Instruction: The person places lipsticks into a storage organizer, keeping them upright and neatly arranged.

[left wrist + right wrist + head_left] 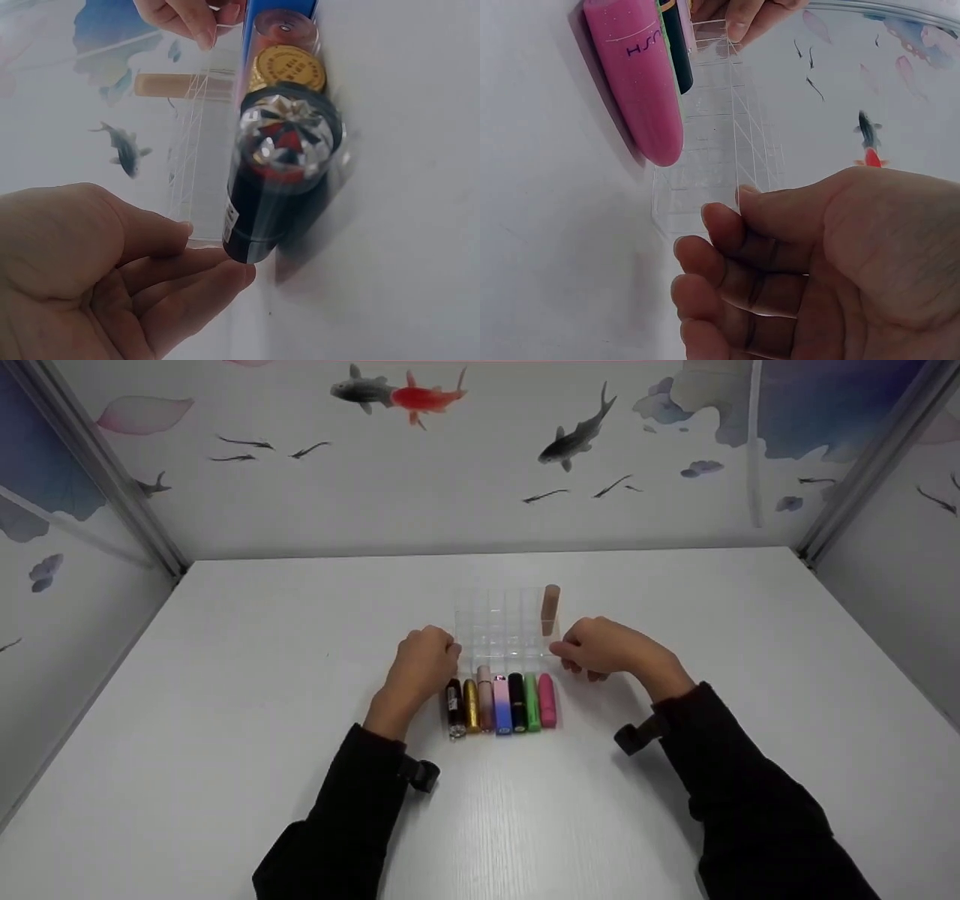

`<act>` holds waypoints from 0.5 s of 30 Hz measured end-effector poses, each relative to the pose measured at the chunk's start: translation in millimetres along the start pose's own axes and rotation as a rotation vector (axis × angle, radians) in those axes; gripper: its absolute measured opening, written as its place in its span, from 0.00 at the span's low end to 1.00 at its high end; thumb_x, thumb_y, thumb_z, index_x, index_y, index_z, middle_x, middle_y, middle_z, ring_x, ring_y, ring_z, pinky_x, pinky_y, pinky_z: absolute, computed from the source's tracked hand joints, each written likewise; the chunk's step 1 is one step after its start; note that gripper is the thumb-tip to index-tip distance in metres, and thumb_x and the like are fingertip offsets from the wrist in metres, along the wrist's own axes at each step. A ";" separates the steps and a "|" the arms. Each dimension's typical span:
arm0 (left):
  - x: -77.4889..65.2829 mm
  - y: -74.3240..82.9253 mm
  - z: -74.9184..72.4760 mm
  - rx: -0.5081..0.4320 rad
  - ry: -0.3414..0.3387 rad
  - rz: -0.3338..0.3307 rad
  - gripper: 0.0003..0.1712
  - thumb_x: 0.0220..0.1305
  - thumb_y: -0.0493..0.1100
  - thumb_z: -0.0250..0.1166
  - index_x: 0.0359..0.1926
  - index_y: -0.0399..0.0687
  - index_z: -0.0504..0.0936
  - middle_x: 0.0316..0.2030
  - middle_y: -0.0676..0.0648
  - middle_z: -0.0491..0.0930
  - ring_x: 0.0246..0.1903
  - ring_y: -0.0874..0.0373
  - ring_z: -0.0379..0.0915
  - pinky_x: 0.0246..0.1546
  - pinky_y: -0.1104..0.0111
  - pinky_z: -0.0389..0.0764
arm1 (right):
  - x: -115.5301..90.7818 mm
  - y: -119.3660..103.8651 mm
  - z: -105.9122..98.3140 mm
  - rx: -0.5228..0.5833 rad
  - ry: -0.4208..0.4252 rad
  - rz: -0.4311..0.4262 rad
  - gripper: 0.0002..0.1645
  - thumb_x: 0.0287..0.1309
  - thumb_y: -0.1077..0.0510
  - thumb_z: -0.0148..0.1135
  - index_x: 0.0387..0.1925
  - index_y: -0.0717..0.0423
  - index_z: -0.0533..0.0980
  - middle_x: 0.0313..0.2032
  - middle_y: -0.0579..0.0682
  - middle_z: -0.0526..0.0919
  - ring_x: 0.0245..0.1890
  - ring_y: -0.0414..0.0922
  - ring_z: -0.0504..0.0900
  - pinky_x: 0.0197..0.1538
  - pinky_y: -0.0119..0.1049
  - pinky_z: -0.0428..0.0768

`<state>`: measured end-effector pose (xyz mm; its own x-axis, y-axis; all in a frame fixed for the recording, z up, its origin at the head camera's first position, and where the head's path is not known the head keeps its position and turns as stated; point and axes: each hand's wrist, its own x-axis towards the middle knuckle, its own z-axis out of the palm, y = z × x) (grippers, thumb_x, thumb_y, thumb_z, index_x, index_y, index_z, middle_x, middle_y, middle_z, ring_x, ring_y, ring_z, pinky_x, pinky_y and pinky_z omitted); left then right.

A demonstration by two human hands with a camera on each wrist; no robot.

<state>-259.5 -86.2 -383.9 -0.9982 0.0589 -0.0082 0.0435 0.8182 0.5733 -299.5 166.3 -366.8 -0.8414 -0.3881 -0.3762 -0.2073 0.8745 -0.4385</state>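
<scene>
A clear plastic organizer (480, 619) with a grid of compartments lies on the table between both hands. My left hand (426, 660) pinches its near left corner between thumb and fingers. At the near right corner, my right hand (609, 646) grips the edge with thumb and index finger, its other fingers loosely curled. A brown lipstick-like tube (550, 607) stands in the rightmost column. In front of the organizer lies a row of cosmetic tubes, from a black tube with a faceted clear end (289, 139) beside my left fingers to a pink tube (634, 82) near my right hand.
Between the row's ends lie a gold tube (471, 706), a pale pink tube (485, 701), a pink-and-blue tube (502, 706), another black tube (517, 705) and a green tube (532, 703). White panels (450, 510) with painted fish enclose the white table (262, 660) at back and sides.
</scene>
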 end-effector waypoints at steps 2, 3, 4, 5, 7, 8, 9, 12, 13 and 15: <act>-0.8 -1.0 -0.9 0.015 0.026 0.002 0.15 0.67 0.43 0.56 0.34 0.38 0.86 0.21 0.49 0.79 0.19 0.61 0.68 0.20 0.72 0.67 | -0.1 -0.4 0.7 0.002 -0.002 0.001 0.25 0.69 0.46 0.46 0.28 0.59 0.78 0.23 0.50 0.77 0.20 0.41 0.74 0.25 0.32 0.75; -1.0 -1.5 -1.3 0.024 0.039 0.006 0.15 0.67 0.43 0.57 0.33 0.39 0.86 0.21 0.48 0.80 0.19 0.61 0.68 0.19 0.72 0.67 | -0.1 -0.3 1.1 0.004 -0.002 0.000 0.25 0.69 0.46 0.46 0.28 0.59 0.78 0.23 0.50 0.77 0.19 0.41 0.74 0.25 0.32 0.74; -1.0 -1.6 -1.6 0.034 0.050 0.010 0.15 0.66 0.43 0.58 0.32 0.39 0.87 0.21 0.48 0.80 0.18 0.61 0.68 0.19 0.72 0.66 | 0.0 -0.1 1.2 0.005 -0.001 0.001 0.25 0.69 0.47 0.46 0.28 0.59 0.78 0.22 0.50 0.76 0.19 0.41 0.73 0.25 0.32 0.74; -1.0 -1.8 -1.8 0.041 0.059 0.015 0.15 0.66 0.44 0.58 0.30 0.39 0.87 0.21 0.48 0.81 0.18 0.61 0.67 0.19 0.72 0.66 | 0.2 0.0 1.5 0.006 0.001 0.002 0.25 0.69 0.46 0.46 0.28 0.59 0.78 0.22 0.50 0.76 0.19 0.41 0.73 0.25 0.32 0.74; -1.1 -1.8 -2.0 0.052 0.066 0.014 0.15 0.65 0.44 0.59 0.30 0.40 0.87 0.21 0.48 0.81 0.18 0.61 0.68 0.19 0.72 0.66 | 0.6 0.3 2.0 0.012 0.000 0.004 0.25 0.69 0.46 0.46 0.28 0.59 0.78 0.22 0.49 0.76 0.19 0.41 0.73 0.25 0.32 0.74; -1.2 -1.8 -2.1 0.053 0.068 0.013 0.15 0.65 0.44 0.59 0.31 0.40 0.87 0.22 0.48 0.81 0.18 0.61 0.68 0.20 0.72 0.66 | 0.8 0.6 2.2 0.017 0.001 0.004 0.24 0.69 0.46 0.46 0.28 0.58 0.79 0.22 0.49 0.76 0.19 0.41 0.72 0.25 0.32 0.73; -1.3 -1.6 -2.1 0.053 0.069 0.012 0.14 0.65 0.44 0.59 0.31 0.40 0.87 0.22 0.48 0.81 0.19 0.60 0.68 0.20 0.72 0.67 | 0.9 0.8 2.3 0.023 0.000 0.004 0.24 0.69 0.46 0.46 0.28 0.58 0.79 0.22 0.49 0.75 0.19 0.41 0.72 0.25 0.32 0.73; -1.6 -1.3 -2.2 0.050 0.075 0.009 0.14 0.65 0.44 0.60 0.33 0.40 0.87 0.24 0.47 0.83 0.20 0.60 0.70 0.21 0.72 0.68 | 0.9 1.2 2.1 0.039 -0.006 0.005 0.24 0.69 0.46 0.46 0.28 0.58 0.78 0.22 0.48 0.74 0.19 0.41 0.71 0.25 0.32 0.73; -1.7 -1.4 -2.1 0.052 0.078 0.011 0.14 0.65 0.44 0.60 0.33 0.39 0.87 0.25 0.47 0.83 0.20 0.60 0.70 0.21 0.72 0.68 | 0.5 1.4 1.8 0.045 -0.009 0.004 0.25 0.69 0.46 0.46 0.28 0.59 0.78 0.21 0.48 0.74 0.19 0.41 0.71 0.25 0.32 0.73; -1.6 -1.4 -1.9 0.057 0.085 0.019 0.14 0.65 0.44 0.60 0.33 0.39 0.87 0.26 0.46 0.84 0.21 0.60 0.71 0.22 0.72 0.70 | -0.1 1.4 1.1 0.051 -0.014 0.002 0.25 0.69 0.46 0.46 0.27 0.59 0.78 0.20 0.47 0.73 0.19 0.41 0.71 0.24 0.32 0.73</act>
<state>-258.0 -88.6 -383.1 -0.9969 0.0276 0.0733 0.0621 0.8489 0.5249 -299.1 167.2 -368.3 -0.8344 -0.3909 -0.3885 -0.1797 0.8593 -0.4788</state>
